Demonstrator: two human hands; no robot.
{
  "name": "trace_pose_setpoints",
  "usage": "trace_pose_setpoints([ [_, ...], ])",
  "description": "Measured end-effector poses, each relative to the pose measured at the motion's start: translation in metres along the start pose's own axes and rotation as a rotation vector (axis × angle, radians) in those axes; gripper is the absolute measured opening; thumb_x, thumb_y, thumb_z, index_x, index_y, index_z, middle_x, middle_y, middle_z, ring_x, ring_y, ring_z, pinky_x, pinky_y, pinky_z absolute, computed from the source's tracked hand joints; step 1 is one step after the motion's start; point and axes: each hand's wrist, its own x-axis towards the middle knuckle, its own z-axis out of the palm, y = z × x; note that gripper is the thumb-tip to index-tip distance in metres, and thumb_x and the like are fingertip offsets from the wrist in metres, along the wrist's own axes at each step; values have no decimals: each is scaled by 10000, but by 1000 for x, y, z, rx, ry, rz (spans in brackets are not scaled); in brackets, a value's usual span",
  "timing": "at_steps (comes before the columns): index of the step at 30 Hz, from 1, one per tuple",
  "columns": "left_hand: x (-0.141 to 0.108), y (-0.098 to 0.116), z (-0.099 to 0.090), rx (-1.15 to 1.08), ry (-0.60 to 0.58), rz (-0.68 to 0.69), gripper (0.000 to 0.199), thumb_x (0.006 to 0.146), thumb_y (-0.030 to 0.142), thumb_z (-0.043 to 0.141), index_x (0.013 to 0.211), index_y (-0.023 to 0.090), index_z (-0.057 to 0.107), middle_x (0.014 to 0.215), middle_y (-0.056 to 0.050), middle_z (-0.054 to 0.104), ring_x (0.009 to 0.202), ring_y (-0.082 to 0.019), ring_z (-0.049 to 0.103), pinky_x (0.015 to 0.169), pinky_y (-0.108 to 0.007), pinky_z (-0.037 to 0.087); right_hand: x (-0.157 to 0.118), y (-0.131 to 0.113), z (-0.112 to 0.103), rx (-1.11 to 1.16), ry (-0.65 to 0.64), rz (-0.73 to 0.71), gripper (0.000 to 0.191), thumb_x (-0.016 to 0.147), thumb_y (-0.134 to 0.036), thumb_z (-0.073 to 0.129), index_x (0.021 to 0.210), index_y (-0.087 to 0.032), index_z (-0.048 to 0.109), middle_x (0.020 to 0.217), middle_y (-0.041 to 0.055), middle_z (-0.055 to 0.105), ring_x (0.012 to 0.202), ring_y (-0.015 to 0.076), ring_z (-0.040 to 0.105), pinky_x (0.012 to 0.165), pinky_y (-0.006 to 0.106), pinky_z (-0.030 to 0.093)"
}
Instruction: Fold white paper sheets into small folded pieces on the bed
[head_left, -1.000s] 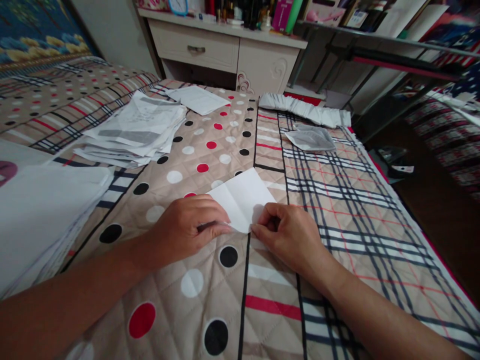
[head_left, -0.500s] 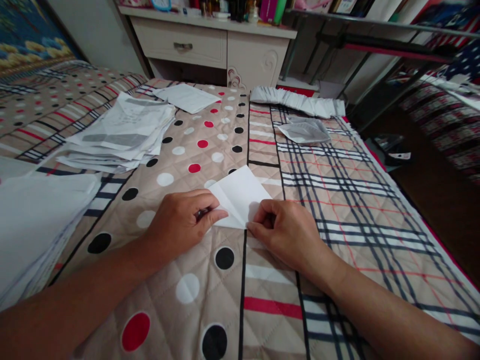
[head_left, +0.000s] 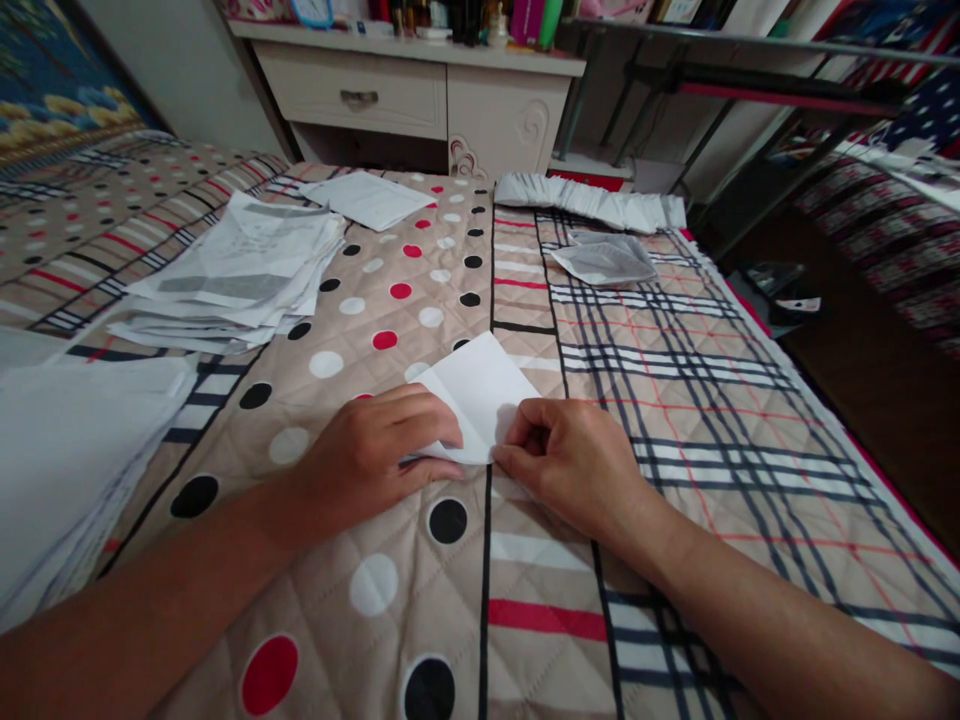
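A small folded sheet of white paper (head_left: 486, 385) lies on the patterned quilt (head_left: 420, 620) in front of me, one corner pointing away. My left hand (head_left: 390, 435) grips its left side, fingers on top and thumb along the near edge. At the near right corner, my right hand (head_left: 562, 450) pinches the paper between thumb and curled forefinger. A crease runs across the paper toward that corner. The left hand's fingers cover the paper's left part.
Left of my hands are a stack of printed sheets (head_left: 240, 250) and a pile of white paper (head_left: 82, 430). Farther off lie a folded sheet (head_left: 371, 200), a long bundle of pleated paper (head_left: 592, 200) and a clear plastic packet (head_left: 604, 260). A white dresser (head_left: 345, 85) stands beyond.
My left hand has shifted slightly right and nearer, its fingers now reaching farther over the paper and its thumb lower at the near edge. My right hand keeps its pinch in place.
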Motion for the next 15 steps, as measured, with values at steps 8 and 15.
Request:
trace_pose_setpoints([
  [8,1,5,4,30,29,7,36,850,168,629,835,199,638,790,-12,725,746,-152,663,668,-257,490,1,3,2,12,26,-22,107,693,-282,700,600,-241,665,532,-45,618,499,107,494,514,250,269],
  [15,13,11,3,-65,33,-421,93,743,248,757,724,196,683,646,43,697,539,-88,604,556,-199,440,0,2,2,12,29,-35,106,714,-279,675,615,-239,673,535,-49,619,494,96,488,519,246,265],
])
